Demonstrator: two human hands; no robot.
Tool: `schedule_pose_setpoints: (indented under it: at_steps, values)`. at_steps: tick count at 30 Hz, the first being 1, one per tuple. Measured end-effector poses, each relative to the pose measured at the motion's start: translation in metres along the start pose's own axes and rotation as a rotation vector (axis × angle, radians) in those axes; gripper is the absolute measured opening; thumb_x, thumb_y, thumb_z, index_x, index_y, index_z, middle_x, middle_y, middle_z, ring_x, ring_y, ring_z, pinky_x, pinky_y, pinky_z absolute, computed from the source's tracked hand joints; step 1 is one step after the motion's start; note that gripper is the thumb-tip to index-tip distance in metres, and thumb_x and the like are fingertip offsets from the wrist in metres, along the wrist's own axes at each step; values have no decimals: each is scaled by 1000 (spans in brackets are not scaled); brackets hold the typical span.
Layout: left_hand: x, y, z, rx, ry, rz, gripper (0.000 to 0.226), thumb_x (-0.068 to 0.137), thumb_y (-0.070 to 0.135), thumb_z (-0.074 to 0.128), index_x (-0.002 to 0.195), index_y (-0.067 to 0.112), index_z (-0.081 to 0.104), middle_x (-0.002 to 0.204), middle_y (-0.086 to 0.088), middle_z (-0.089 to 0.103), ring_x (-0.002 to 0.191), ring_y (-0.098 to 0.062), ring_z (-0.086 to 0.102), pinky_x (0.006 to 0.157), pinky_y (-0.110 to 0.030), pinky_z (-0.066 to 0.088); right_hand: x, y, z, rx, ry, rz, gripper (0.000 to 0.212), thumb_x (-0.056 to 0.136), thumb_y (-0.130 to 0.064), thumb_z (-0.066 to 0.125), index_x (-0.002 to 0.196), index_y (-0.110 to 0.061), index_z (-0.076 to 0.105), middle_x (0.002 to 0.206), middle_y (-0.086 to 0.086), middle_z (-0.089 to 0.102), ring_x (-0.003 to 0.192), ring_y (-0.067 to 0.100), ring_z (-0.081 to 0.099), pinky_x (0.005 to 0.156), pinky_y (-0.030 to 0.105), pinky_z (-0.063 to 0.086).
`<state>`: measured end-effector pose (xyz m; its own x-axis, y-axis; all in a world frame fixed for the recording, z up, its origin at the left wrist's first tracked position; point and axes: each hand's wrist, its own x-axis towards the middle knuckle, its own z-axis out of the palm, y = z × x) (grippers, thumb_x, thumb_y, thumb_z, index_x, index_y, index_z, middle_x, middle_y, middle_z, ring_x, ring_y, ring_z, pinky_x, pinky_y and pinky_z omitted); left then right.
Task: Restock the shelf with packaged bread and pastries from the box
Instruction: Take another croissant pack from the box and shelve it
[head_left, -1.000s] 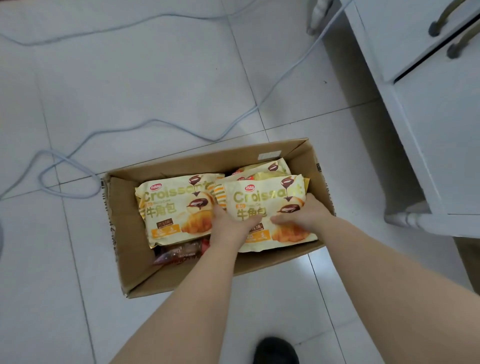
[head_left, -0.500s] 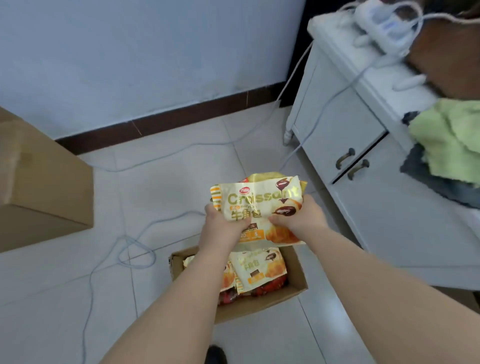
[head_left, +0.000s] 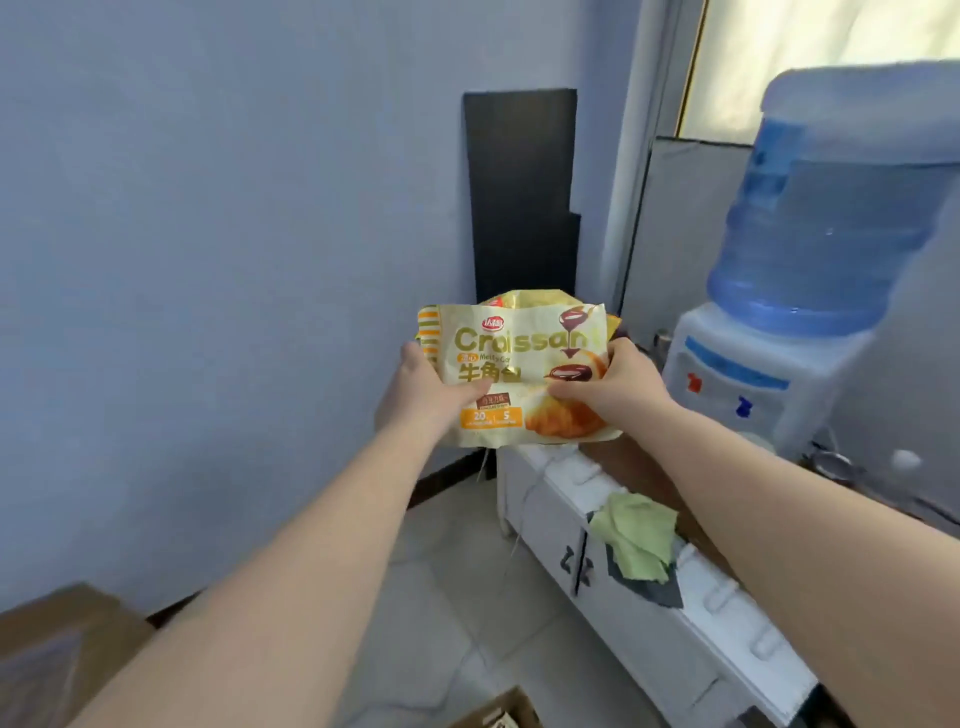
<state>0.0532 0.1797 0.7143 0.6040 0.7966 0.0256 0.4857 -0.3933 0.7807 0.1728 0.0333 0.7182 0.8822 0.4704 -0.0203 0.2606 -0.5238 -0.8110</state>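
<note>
- The croissant packet (head_left: 519, 371), pale yellow with a printed croissant and chocolate, is held up in the air at the middle of the view, face toward the camera
- A second yellow packet (head_left: 524, 299) peeks out just behind its top edge, at 12 o'clock from the front one; how many lie stacked there cannot be told
- The left hand (head_left: 423, 397) grips the packet's left edge at 9 o'clock, thumb pressed on the front and fingers hidden behind
- The right hand (head_left: 621, 387) grips the right edge at 3 o'clock, thumb on the printed croissant, fingers curled round the back
- The two hands are apart, the width of the packet between them, both forearms stretched out from the bottom of the view
- Below the packet, toward 5 o'clock, runs a white cabinet (head_left: 670, 639) with a green cloth (head_left: 636, 540) lying on its top
- A water dispenser (head_left: 748, 374) carrying a blue bottle (head_left: 826, 218) stands at 3 o'clock from the packet
- A corner of the cardboard box (head_left: 501, 714) shows at 6 o'clock, at the bottom edge
- Another brown carton (head_left: 57, 654) sits at 8 o'clock, at the lower left
</note>
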Motion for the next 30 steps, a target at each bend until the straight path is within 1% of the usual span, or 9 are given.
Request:
schedule_pose_setpoints:
  at_steps: [2, 5, 10, 13, 16, 19, 24, 27, 30]
  values:
    - [-2, 47, -20, -34, -1, 87, 72, 76, 44, 73, 127, 11, 36, 131, -6, 52, 117, -28, 54, 91, -40, 48, -9, -28, -41, 26, 107, -18, 64, 74, -39, 78, 121, -13, 44, 103, -2, 50, 92, 16, 50, 74, 29, 42]
    - [-15, 106, -34, -120, -54, 228, 75, 78, 40, 73, 132, 7, 33, 136, -9, 49, 123, -29, 50, 97, -40, 45, -31, -55, -90, 187, 285, -24, 68, 70, -37, 81, 122, -13, 45, 108, 0, 53, 97, 18, 53, 79, 31, 45]
    - [-48, 173, -46, -178, -127, 447, 70, 78, 39, 73, 127, 6, 35, 130, -8, 50, 117, -26, 51, 81, -34, 42, -81, -76, -149, 284, 501, -24, 66, 69, -33, 82, 117, -16, 40, 107, -3, 50, 100, 18, 53, 88, 35, 47]
    - [-70, 206, -48, -236, -205, 551, 71, 78, 40, 73, 129, 8, 36, 129, -8, 51, 114, -26, 53, 83, -36, 45, -117, -82, -182, 301, 636, -23, 64, 70, -32, 83, 117, -14, 43, 107, -1, 54, 99, 18, 55, 84, 32, 47]
    - [-100, 236, -42, -276, -275, 674, 74, 78, 42, 72, 131, 8, 34, 131, -7, 52, 117, -27, 52, 83, -33, 42, -153, -80, -214, 260, 765, 15, 61, 66, -33, 84, 115, -11, 54, 106, 1, 62, 98, 19, 60, 84, 32, 50]
    - [-135, 259, -29, -352, -386, 748, 72, 80, 36, 72, 132, 5, 33, 130, -8, 52, 119, -27, 52, 83, -32, 41, -196, -73, -243, 219, 881, 73, 57, 64, -36, 85, 110, -12, 60, 105, 3, 66, 96, 20, 63, 80, 31, 52]
    - [-209, 294, 2, -417, -619, 874, 66, 77, 35, 75, 123, 5, 39, 123, -10, 58, 113, -29, 57, 94, -44, 48, -282, -54, -283, 139, 1097, 165, 63, 69, -35, 82, 117, -14, 48, 111, 2, 59, 101, 20, 58, 85, 34, 51]
    - [-262, 315, 16, -452, -752, 950, 68, 78, 34, 74, 128, 6, 37, 127, -8, 54, 115, -29, 55, 95, -42, 47, -338, -42, -306, 109, 1212, 225, 67, 68, -36, 83, 119, -13, 46, 115, 2, 57, 104, 20, 58, 89, 38, 52]
    - [-316, 333, 27, -483, -868, 1021, 64, 77, 36, 75, 122, 8, 39, 123, -5, 55, 113, -27, 56, 91, -40, 48, -394, -34, -326, 53, 1329, 279, 71, 69, -38, 82, 122, -12, 43, 117, 1, 55, 102, 19, 55, 85, 34, 50]
